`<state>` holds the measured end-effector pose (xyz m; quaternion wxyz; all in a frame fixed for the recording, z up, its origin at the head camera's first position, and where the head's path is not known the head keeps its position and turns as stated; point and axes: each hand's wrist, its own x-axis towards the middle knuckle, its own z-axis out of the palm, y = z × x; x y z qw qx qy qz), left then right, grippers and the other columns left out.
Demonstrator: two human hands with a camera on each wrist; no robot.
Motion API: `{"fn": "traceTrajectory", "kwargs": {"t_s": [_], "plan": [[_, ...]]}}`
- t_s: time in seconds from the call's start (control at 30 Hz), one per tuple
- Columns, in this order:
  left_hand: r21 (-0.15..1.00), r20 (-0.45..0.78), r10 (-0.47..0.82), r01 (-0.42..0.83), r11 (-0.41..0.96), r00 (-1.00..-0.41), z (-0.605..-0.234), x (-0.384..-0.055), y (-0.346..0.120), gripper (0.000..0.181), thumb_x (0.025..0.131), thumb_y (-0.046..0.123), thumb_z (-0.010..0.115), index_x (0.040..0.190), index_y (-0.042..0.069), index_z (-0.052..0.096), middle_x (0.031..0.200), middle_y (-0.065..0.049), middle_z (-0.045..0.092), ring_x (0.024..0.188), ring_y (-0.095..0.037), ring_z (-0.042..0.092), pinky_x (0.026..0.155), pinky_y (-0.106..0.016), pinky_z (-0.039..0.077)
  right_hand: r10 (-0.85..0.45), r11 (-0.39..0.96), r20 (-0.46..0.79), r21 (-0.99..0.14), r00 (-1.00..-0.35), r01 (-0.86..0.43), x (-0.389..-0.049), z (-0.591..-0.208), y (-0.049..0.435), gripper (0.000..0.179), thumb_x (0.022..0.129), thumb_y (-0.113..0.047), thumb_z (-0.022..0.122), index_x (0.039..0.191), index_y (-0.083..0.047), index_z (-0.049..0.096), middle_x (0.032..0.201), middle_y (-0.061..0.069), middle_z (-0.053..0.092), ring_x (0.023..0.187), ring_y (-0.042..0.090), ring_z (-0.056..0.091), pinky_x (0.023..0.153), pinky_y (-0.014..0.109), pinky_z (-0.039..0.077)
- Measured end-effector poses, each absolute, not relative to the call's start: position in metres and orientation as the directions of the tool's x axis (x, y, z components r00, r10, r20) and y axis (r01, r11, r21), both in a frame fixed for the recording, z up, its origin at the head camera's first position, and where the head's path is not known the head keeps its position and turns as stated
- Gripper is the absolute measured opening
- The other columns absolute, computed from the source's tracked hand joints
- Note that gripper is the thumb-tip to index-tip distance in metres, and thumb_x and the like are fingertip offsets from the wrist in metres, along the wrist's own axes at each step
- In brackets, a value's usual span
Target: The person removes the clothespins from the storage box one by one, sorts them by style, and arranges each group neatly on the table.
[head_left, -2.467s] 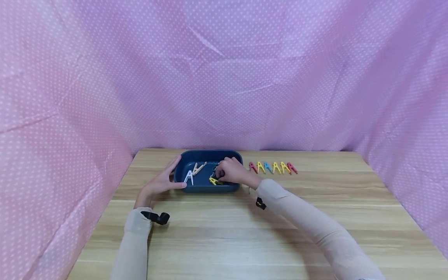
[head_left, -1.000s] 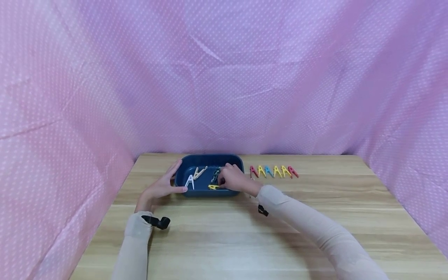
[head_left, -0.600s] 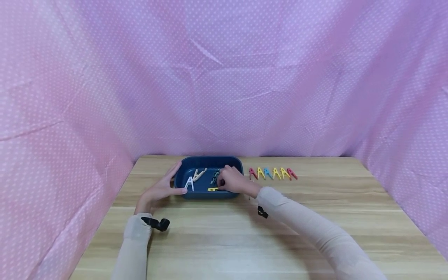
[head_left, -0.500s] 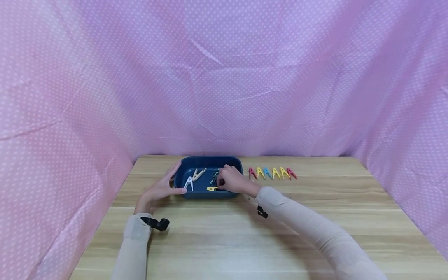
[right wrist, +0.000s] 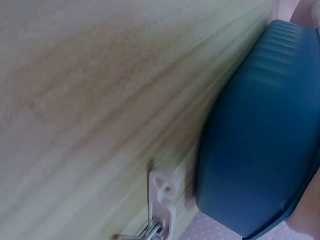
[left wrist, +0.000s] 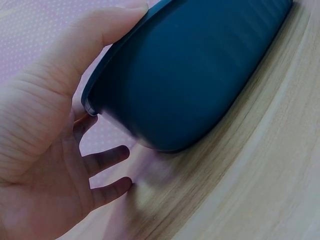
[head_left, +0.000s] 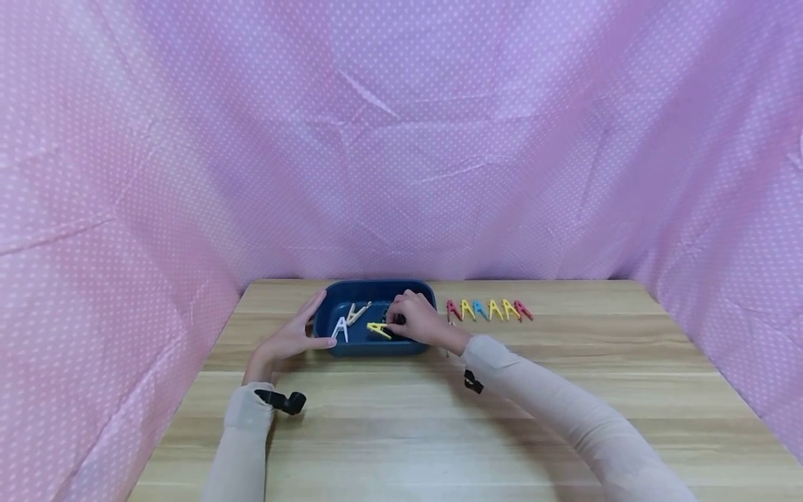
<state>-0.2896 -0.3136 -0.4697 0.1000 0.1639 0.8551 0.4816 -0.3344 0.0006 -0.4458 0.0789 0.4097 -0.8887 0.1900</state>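
My left hand (head_left: 291, 336) spans the left end of a dark blue tray (head_left: 351, 350). In the left wrist view the thumb lies on the tray's rim (left wrist: 92, 100), with the other fingers spread out nearly straight beyond it. My right hand (head_left: 414, 317) reaches into the tray's right half and pinches a yellow clothespin (head_left: 378, 328). The right fingertips are mostly hidden in the head view. A white clothespin (head_left: 340, 328) and a cream one (head_left: 356, 314) lie at the left inside the tray. Something dark is partly covered by my right hand.
Right of the tray, several clothespins stand in a row on the wooden table (head_left: 401, 425), among them a blue one (head_left: 479, 309) and a red one (head_left: 523, 309). A pale pink clothespin (right wrist: 162, 200) lies close to the tray's right end. Pink dotted cloth (head_left: 401, 174) hangs behind.
My right hand has lifted slightly and moved a little left within the tray. The yellow clothespin has turned and shifted left with it. The left hand keeps its place on the tray.
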Motion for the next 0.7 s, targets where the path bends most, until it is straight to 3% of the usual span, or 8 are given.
{"fn": "traceTrajectory", "kwargs": {"t_s": [0.33,0.7], "plan": [[0.873,-0.038,0.352,0.141,0.467,-0.935,-0.4691,-0.2898,-0.3120,0.112,0.088,0.028,0.080,0.166,0.026,0.000,0.173,-0.006,-0.010,0.158,-0.042,-0.001,0.122,-0.069,0.008,-0.683,0.581,0.341,-0.282,-0.646,-0.764,-0.3353,-0.4452,0.0025,0.006,0.092,-0.020,0.076,0.087,-0.018,0.076,0.096,-0.003,0.073,0.084,0.014,0.053,0.082,0.035,0.043],[0.873,0.014,0.394,0.204,0.444,-0.919,-0.4715,-0.2934,-0.3130,0.110,0.089,0.022,0.079,0.166,0.019,0.000,0.173,-0.009,-0.008,0.158,-0.041,-0.002,0.124,-0.065,0.014,-0.683,0.579,0.327,-0.304,-0.653,-0.757,-0.3349,-0.4438,0.0074,0.006,0.094,-0.021,0.074,0.089,-0.018,0.076,0.095,-0.003,0.072,0.084,0.015,0.052,0.087,0.040,0.044]]}}
